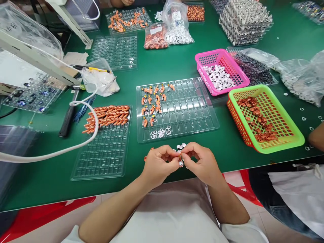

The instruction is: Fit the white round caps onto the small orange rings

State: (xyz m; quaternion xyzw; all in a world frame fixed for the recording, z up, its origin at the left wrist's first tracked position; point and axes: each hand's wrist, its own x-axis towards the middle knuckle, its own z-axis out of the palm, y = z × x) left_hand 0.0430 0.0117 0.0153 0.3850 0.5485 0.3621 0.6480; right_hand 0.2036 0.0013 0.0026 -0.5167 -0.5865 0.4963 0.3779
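My left hand (159, 165) and my right hand (202, 163) meet at the table's front edge, fingertips pinched together. Between them is a small orange-and-white part (180, 162), mostly hidden by the fingers. Just behind the fingertips lie several small white discs (181, 146) with black showing on some. A few orange pieces (145, 158) peek out beside my left hand. Beyond the hands sits a clear compartment tray (192, 114), with curved orange parts (157, 98) in its left cells and loose white rings (161, 132) along its front.
A second clear tray (101, 162) with orange pieces lies left, near a black-handled hammer (68, 119) and a white cable (95, 131). Pink (202, 72) and green (286, 140) baskets of small parts stand right. Another person's arm (316, 137) rests at the right edge.
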